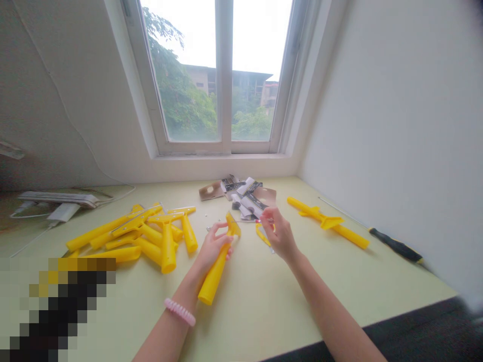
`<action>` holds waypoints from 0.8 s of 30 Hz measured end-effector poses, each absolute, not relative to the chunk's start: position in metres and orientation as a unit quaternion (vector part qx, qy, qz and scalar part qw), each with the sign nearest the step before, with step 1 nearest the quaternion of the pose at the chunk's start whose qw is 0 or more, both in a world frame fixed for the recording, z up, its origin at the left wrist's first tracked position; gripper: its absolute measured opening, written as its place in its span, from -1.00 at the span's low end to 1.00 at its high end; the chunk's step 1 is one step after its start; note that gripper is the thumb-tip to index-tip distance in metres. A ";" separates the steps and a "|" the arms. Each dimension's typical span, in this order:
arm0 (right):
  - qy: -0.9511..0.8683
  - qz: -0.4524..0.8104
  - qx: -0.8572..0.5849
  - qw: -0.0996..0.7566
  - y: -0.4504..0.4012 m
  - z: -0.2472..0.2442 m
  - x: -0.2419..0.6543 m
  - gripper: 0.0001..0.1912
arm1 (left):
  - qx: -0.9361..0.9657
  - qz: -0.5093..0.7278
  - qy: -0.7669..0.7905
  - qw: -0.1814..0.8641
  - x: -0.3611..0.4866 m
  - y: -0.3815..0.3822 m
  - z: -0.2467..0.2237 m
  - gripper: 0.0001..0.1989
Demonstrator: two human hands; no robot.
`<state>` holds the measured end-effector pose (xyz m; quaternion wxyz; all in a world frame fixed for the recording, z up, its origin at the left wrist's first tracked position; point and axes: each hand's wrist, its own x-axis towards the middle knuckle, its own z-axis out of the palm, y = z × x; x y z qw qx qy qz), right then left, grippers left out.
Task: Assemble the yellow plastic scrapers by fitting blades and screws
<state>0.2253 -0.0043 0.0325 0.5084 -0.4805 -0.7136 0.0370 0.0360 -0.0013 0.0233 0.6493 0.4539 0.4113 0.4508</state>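
Observation:
My left hand (211,247), with a pink coil band on the wrist, is closed around a yellow scraper handle (212,284). The tool is tilted, its hollow grip end toward me and its flared head pointing away. Pinched in the fingers of my right hand (279,235) is a small screwdriver, its thin shaft (246,221) reaching left to the scraper's head. Most of the screwdriver's handle is hidden by my fingers; a bit of red shows. Below that hand lies a yellow tool (262,235), partly covered, perhaps a cutter. Small metal bits (208,229) lie left of the scraper head.
On the left is a pile of several yellow scrapers (168,246), with a power strip (60,200) behind. Printed card packaging (249,196) lies under the window. At right are another yellow scraper part (320,217) and a long black-handled screwdriver (396,245) by the wall.

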 end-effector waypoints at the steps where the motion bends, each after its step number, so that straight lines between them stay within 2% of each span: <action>1: -0.707 0.047 -0.486 0.511 -0.004 0.032 0.225 -0.94 | 0.457 0.447 0.414 0.648 0.037 -0.002 0.023 -0.59; 5: -0.704 0.050 -0.514 0.488 -0.005 0.032 0.229 -0.91 | 0.463 0.441 0.420 0.644 0.038 -0.003 0.024 -0.60; 9: -0.737 0.041 -0.473 0.481 -0.004 0.035 0.233 -0.94 | 0.457 0.451 0.416 0.644 0.036 -0.002 0.024 -0.59; 13: -0.749 0.052 -0.458 0.476 -0.003 0.036 0.232 -0.85 | 0.455 0.457 0.423 0.637 0.032 -0.001 0.026 -0.59; 22: -0.750 0.112 -0.418 0.500 -0.002 0.039 0.229 -0.98 | 0.451 0.470 0.395 0.647 0.029 0.001 0.028 -0.58; 24: -0.747 0.114 -0.423 0.500 -0.003 0.040 0.229 -0.95 | 0.448 0.474 0.390 0.650 0.027 0.003 0.026 -0.57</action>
